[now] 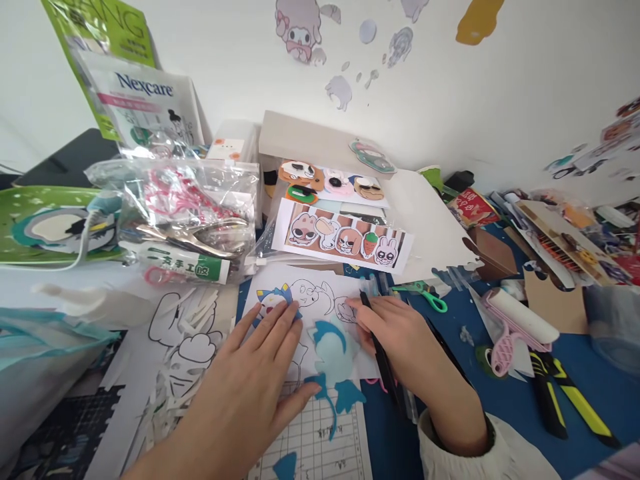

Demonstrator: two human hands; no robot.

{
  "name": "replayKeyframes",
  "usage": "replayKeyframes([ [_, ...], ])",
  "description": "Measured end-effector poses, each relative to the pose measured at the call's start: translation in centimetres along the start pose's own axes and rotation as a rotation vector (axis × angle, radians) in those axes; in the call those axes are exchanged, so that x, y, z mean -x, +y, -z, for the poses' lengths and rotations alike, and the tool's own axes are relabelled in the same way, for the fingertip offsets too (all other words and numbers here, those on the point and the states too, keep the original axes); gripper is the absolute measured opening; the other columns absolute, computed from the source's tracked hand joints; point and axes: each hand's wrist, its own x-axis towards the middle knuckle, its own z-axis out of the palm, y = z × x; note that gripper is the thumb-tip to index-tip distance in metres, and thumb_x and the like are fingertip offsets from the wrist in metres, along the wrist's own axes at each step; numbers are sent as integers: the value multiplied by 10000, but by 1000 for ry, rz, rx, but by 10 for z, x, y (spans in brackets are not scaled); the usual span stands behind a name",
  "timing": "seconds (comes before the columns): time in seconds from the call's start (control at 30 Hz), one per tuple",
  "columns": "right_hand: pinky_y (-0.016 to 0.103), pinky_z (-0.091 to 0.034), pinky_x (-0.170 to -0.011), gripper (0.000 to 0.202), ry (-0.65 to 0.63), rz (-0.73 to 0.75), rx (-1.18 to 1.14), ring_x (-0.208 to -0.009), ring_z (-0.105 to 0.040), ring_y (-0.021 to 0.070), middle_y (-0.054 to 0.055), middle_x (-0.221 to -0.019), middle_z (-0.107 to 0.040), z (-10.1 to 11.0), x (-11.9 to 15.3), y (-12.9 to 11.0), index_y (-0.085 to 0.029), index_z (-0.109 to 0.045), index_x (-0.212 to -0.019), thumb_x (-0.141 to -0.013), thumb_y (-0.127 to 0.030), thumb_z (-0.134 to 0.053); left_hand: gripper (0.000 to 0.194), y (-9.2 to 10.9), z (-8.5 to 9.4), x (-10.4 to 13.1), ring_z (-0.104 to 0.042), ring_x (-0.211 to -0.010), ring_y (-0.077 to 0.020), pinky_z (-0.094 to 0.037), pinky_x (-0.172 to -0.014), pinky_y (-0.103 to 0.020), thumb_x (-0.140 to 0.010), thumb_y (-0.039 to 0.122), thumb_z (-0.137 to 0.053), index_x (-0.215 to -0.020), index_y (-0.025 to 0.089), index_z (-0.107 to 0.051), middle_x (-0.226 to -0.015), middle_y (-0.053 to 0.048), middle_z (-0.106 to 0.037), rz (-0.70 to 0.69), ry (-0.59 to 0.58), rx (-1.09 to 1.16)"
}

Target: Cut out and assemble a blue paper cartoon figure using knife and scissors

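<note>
My left hand (pixel 250 373) lies flat, fingers spread and thumb well out to the side, over a blue-and-white cutout (pixel 265 299) on the white drawing sheet (pixel 350 287). The cutout peeks out beyond my left fingertips, partly hidden by them. My right hand (pixel 400 333) pinches a slim black tool (pixel 381 353) between thumb and forefinger, its upper end sticking up past them; whether its tip touches anything, I cannot tell. Between my two hands sit pale-blue pieces (pixel 334 357), and under my left thumb runs a gridded sheet (pixel 310 433). Green-handled scissors (pixel 437 301) lie to the right of my right knuckles. For steady work here, I judge, the left fingers should press evenly, close to the edge being worked yet off the line itself, so that neither cutout nor paper slips; the right grip should stay light, its wrist clear of those loose blue bits
</note>
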Motion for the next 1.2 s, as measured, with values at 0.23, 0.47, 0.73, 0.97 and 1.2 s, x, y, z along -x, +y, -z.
replayKeyframes([
  [0.23, 330, -446, -607, 319, 51, 30, 81, -615, -525, 203, 39, -637, -573, -1, -4, -5, -201, -538, -735, -852, 32, -353, 644, 2, -1, 2, -559, -1246, -308, -429, -1015, -508, -989, 536, -271, -1192, 67, -663, -1323, -146, -625, -9, -8, 2],
  [0.47, 425, -501, -847, 283, 126, 45, -16, -979, -642, 251, 93, -924, -721, -13, 9, 2, -223, -478, -711, -881, -2, -430, 639, 1, -1, 2, -555, -1253, -293, -409, -1036, -499, -982, 553, -280, -1210, 85, -651, -1346, -131, -610, 18, -6, 38],
  [0.73, 333, -497, -726, 338, 185, 60, 35, -777, -642, 196, 50, -719, -664, -13, 11, 3, -221, -477, -657, -923, -22, -413, 590, 12, 9, 4, -570, -1240, -251, -405, -1047, -444, -987, 543, -297, -1213, 125, -647, -1323, -81, -636, -26, 0, 55],
  [0.97, 289, -359, -575, 303, 202, 72, 128, -568, -482, 180, 11, -592, -540, -15, 12, 1, -195, -539, -690, -900, -13, -418, 532, 37, 21, -2, -564, -1243, -254, -374, -1086, -429, -963, 527, -409, -1249, 121, -602, -1344, -99, -622, -176, -115, 110],
  [1.2, 271, -317, -561, 297, 203, 24, 97, -564, -443, 164, -8, -588, -511, -12, 10, -3, -200, -496, -660, -815, 46, -434, 591, 53, 4, -28, -549, -1249, -296, -378, -1083, -471, -901, 531, -548, -1259, 61, -575, -1330, -163, -620, -145, -208, 138],
])
